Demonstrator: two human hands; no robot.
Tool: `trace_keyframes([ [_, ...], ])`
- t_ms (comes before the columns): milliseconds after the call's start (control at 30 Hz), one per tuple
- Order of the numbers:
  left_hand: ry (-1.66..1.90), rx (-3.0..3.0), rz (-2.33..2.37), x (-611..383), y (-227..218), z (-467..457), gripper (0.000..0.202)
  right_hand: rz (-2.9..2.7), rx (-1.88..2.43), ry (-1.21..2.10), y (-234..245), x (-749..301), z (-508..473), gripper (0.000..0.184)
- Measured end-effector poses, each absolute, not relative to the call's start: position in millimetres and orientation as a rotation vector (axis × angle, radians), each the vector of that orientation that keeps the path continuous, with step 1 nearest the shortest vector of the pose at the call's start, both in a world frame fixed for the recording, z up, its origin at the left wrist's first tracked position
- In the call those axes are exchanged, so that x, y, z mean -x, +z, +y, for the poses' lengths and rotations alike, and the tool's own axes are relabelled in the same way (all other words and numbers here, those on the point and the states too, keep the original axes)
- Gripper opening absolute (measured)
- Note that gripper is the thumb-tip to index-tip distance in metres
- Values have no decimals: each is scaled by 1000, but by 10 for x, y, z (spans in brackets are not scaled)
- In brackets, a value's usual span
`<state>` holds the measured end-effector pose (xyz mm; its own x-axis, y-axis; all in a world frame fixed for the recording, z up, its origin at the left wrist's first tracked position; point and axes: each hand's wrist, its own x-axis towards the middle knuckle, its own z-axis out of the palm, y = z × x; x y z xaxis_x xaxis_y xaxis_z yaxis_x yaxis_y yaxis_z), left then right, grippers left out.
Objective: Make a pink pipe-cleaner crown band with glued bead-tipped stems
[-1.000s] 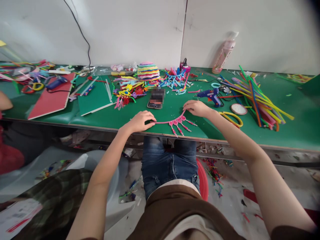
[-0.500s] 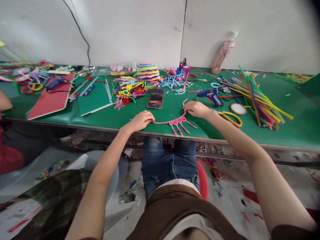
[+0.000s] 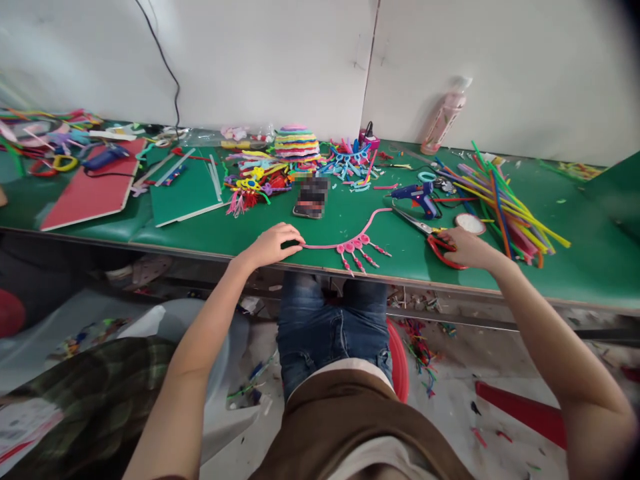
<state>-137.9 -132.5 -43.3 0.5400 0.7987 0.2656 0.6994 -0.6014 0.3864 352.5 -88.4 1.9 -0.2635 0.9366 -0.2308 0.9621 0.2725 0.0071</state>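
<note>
A pink strip with small tassels lies curved on the green table near its front edge. My left hand rests on the strip's left end, fingers curled and pressing it down. The strip's right end lies loose and points toward the blue glue gun. My right hand is further right, with its fingers closed on the red handles of a pair of scissors. The scissors lie on the table with their blades pointing left and away from me.
A phone lies behind the strip. A bundle of coloured sticks, a white disc and a pink bottle are at the right. Coloured craft pieces, green boards and a red board fill the left.
My right hand let go of the strip's right end and moved right onto the scissors. The left hand stayed on the strip's left end. The view shifted slightly.
</note>
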Motion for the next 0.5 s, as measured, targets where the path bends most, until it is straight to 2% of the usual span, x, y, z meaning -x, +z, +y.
trace_keyframes([
  [100,594,-2562,1247,1262,-440,-1239,24,2271,-1926,-103,-34,-3519,-848,56],
  [300,575,-2547,1394,1253,-452,-1153,24,2160,-2018,-239,-8,-3512,-731,47],
  [433,696,-2580,1540,1235,-406,-1193,22,2181,-2109,-411,75,-3628,-881,28],
  [500,831,-2530,1606,1117,-339,-1191,24,2187,-2174,-635,129,-3660,-1024,34],
])
